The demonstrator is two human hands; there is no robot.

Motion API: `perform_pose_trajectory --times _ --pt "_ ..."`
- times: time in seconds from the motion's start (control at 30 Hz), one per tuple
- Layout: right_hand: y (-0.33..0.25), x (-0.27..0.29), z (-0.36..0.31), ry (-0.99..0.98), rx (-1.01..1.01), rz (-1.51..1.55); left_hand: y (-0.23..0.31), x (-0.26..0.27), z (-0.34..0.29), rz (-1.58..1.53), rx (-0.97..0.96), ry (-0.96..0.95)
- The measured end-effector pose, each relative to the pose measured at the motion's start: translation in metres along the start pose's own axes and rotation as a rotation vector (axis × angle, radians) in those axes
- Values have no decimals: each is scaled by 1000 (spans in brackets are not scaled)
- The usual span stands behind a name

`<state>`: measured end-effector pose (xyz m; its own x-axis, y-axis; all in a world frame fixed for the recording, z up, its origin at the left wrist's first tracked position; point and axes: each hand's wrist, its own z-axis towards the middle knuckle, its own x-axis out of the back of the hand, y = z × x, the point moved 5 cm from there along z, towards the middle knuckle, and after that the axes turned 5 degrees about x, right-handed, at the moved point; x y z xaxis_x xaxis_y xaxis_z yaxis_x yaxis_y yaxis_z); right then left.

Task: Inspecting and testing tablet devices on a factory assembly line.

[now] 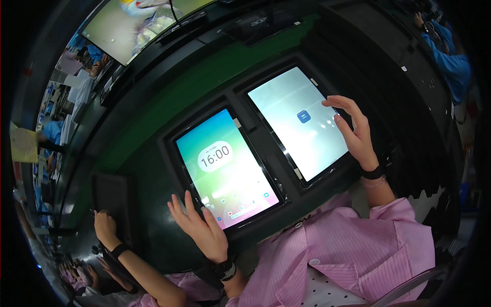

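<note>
Two tablets lie face up side by side in a black tray (245, 115), their screens lit. The left tablet (230, 171) shows a blue, green and pink home screen with a white clock bubble and small icons. A pale screen with one blue square icon fills the right tablet (312, 146). My left hand (202, 227) is open, fingers spread at the lower left corner of the left tablet. Over the right edge of the right tablet is my right hand (355, 130), its fingers curved and apart; whether the fingertips touch the glass I cannot tell. Neither hand holds anything.
A large lit monitor (138, 28) and a dark screen (263, 25) stand at the back. At lower left, a co-worker's hand (105, 227) is beside another black tray (112, 194). A person in blue (450, 61) works at far right. A dark table (148, 220) lies beneath.
</note>
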<state>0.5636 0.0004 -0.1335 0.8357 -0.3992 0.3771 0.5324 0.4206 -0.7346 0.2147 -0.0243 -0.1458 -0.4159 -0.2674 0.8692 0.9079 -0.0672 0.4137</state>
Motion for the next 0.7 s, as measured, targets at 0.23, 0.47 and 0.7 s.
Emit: perform_pose_trajectory --times 0.23,0.47,0.7 --pt "8 3 -10 111 -100 36 -24 7 -10 -262 90 71" --pt "5 1 -9 106 -99 40 -30 -4 -11 -436 116 -70" --pt "5 2 -11 131 -88 72 -39 -5 -16 -594 209 -38"
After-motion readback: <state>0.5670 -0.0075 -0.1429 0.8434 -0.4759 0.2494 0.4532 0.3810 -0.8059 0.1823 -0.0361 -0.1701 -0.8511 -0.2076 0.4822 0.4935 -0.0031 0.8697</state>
